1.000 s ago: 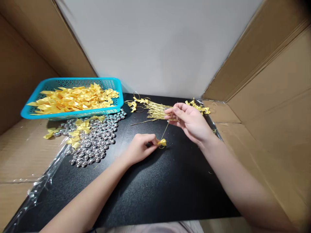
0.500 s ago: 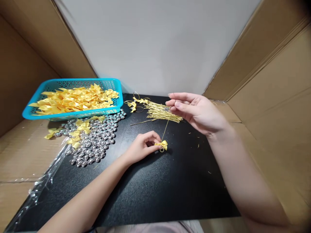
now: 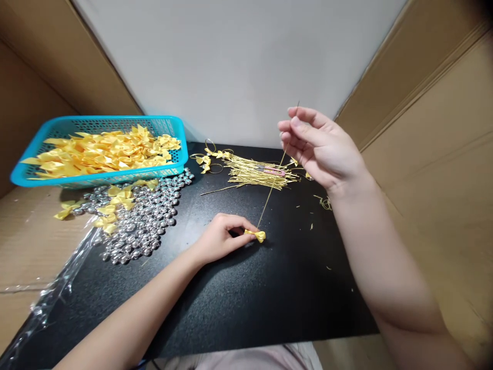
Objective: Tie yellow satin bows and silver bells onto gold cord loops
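My left hand [image 3: 221,239] rests on the black mat [image 3: 246,303] and pinches a small yellow ribbon bow [image 3: 257,235] between thumb and fingers. A thin gold cord [image 3: 274,183] runs taut from that bow up to my right hand [image 3: 321,149], which is raised above the mat with thumb and forefinger pinched on the cord's upper end. The cord's tip pokes out above those fingers.
A blue plastic basket [image 3: 175,156] full of yellow bows stands at the back left. Silver beads [image 3: 144,218] with loose bows lie in front of it. A bundle of gold cords [image 3: 256,173] lies at the mat's far edge. Cardboard walls [image 3: 439,133] close in both sides.
My right hand has risen from near the cord bundle to well above the mat, drawing the gold cord out taut. My left hand has stayed put on the bow.
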A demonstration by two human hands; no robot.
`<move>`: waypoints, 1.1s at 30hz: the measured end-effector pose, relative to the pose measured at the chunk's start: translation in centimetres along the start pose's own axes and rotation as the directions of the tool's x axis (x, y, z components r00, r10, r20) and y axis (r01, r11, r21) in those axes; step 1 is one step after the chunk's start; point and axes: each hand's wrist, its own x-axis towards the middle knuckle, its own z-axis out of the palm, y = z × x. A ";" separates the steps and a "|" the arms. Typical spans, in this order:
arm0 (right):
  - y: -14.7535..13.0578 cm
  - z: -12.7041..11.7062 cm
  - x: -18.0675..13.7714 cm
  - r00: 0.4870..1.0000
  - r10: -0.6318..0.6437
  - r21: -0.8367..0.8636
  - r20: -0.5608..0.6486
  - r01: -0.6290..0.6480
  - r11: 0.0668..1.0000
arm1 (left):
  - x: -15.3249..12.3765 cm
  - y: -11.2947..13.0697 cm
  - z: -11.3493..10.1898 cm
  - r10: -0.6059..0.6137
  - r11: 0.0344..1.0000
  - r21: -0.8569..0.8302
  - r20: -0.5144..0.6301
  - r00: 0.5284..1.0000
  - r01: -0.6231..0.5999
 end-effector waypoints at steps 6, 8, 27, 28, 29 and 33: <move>0.9 -0.3 0.6 0.999 -0.042 -0.042 -0.029 0.041 0.998 | -0.1 0.2 0.3 -0.016 0.986 -0.167 -0.008 1.000 0.015; 1.2 -0.1 0.7 0.998 -0.057 -0.057 -0.034 0.055 0.997 | -0.2 0.2 0.5 -0.053 0.975 -0.218 -0.004 0.999 0.051; 3.6 -1.2 3.9 0.990 0.042 0.086 -0.136 -0.030 0.996 | -0.6 1.8 2.7 -0.201 0.780 -0.610 -0.034 0.979 0.139; 3.9 -1.3 3.8 0.990 0.036 0.062 -0.140 -0.027 0.998 | -0.6 1.8 2.8 -0.215 0.797 -0.586 -0.050 0.975 0.145; 4.0 -1.5 3.8 0.990 0.024 0.035 -0.137 -0.019 0.999 | -0.6 1.8 2.8 -0.228 0.814 -0.561 -0.068 0.971 0.152; 3.9 -2.0 3.6 0.995 -0.056 -0.062 -0.080 0.051 0.997 | -0.5 1.3 2.8 -0.252 0.855 -0.496 -0.143 0.957 0.151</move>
